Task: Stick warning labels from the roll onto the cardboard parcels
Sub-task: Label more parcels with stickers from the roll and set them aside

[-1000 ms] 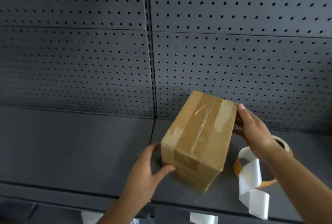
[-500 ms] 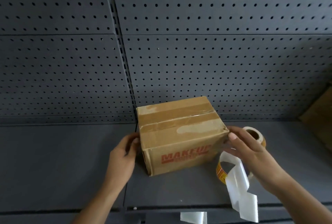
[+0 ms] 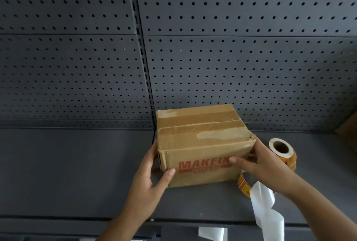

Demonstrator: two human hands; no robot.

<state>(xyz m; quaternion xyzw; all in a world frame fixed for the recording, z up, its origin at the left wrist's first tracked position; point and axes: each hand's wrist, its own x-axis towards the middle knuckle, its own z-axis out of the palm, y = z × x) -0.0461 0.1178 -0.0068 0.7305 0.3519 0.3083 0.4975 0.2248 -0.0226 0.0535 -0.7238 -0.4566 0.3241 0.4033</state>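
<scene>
A brown taped cardboard parcel (image 3: 202, 140) with red "MAKEUP" print on its front stands on the dark shelf (image 3: 77, 163). My left hand (image 3: 150, 179) grips its front left corner, thumb on the front face. My right hand (image 3: 258, 165) holds the front right corner, thumb across the red print. Just right of the parcel lies the label roll (image 3: 284, 152), orange and red with a white core. Its loose strip of labels (image 3: 244, 184) and white backing paper (image 3: 266, 213) trails over the shelf's front edge.
Dark perforated panels (image 3: 231, 66) form the back wall right behind the parcel. Part of another cardboard box (image 3: 349, 130) shows at the right edge. A scrap of white backing paper (image 3: 212, 234) lies below the shelf front. Bare shelf stretches to the left.
The parcel has been turned from standing tilted on end to lying flat with its printed side facing me. Both hands have shifted to its front corners, thumbs now on the front face.
</scene>
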